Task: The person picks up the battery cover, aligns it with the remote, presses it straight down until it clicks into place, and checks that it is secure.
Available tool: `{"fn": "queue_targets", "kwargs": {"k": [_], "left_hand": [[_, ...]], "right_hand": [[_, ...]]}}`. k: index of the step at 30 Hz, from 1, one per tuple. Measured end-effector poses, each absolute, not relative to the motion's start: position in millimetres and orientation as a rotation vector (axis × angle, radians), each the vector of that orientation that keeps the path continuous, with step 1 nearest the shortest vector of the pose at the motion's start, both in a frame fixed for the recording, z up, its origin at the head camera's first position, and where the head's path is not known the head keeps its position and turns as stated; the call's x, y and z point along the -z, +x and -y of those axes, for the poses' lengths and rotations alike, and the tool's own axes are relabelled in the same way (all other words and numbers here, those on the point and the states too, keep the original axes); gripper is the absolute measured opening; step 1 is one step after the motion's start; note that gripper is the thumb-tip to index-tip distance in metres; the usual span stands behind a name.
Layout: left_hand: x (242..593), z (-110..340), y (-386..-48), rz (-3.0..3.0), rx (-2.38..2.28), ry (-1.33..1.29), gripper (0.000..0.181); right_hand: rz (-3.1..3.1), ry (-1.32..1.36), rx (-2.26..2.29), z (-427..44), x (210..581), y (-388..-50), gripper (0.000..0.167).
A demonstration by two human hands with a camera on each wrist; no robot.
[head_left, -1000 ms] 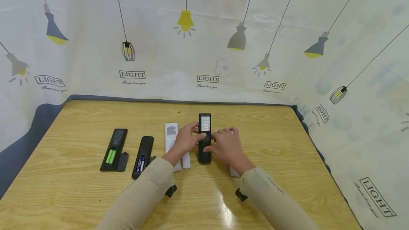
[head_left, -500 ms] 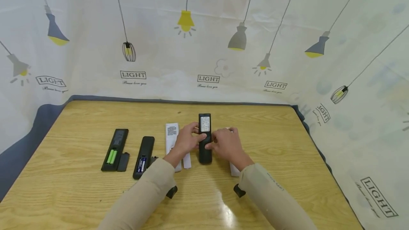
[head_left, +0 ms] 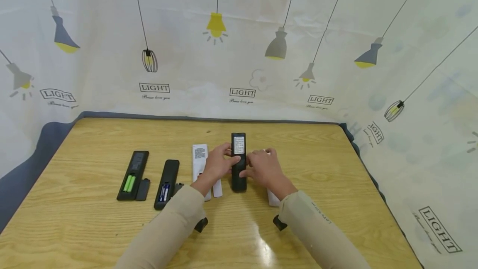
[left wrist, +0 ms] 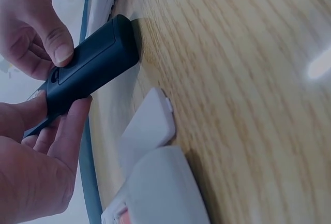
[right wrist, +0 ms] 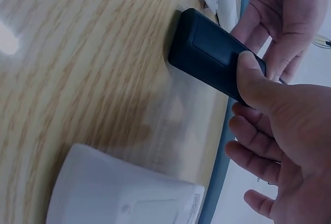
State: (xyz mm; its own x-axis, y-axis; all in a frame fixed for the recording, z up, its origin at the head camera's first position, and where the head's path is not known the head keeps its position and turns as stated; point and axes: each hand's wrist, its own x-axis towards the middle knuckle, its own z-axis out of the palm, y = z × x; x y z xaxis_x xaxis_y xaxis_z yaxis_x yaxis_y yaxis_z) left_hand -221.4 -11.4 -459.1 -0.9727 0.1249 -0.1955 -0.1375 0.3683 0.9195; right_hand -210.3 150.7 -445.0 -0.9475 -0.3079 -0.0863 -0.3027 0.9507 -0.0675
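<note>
A black remote control (head_left: 239,182) is held back side up over the middle of the table, its white label at the far end. My left hand (head_left: 216,163) grips it from the left, thumb on the back and fingers around the side and underneath. From the right, my right hand (head_left: 266,170) pinches it: the thumb (right wrist: 251,71) presses near the top of the battery cover (left wrist: 93,53), the forefinger is by the edge. That cover sits in place in both wrist views. The remaining right fingers are loosely curled. Batteries inside cannot be seen.
At left lie two black remotes, one with green batteries (head_left: 130,183), one with blue batteries (head_left: 164,192), covers beside them. A white remote (head_left: 200,155) and its loose cover (head_left: 218,189) are by my left hand. Another white remote (right wrist: 124,188) lies under my right hand.
My right thumb has shifted slightly up along the back of the black remote control since a second ago. The left hand's grip looks the same.
</note>
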Motion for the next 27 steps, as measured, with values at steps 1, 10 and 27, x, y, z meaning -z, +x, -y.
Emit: {"fn": "queue_targets", "kwargs": {"k": [1,10,27], "left_hand": [[459.0,11.5,-221.4,-2.385,-1.653,-0.011,0.035],[460.2,5.3,-218.9,-2.270,-1.718,-0.014,0.034],[470.5,-13.2,-210.2,-2.171,-1.761,-0.081,0.027]], "right_hand": [[-3.002,-0.474,0.084,-151.4,444.6,-210.3,0.043],[-2.972,-0.533,0.142,-165.4,436.9,-205.5,0.041],[-3.013,-0.567,0.137,-196.9,422.5,-203.2,0.030]]}}
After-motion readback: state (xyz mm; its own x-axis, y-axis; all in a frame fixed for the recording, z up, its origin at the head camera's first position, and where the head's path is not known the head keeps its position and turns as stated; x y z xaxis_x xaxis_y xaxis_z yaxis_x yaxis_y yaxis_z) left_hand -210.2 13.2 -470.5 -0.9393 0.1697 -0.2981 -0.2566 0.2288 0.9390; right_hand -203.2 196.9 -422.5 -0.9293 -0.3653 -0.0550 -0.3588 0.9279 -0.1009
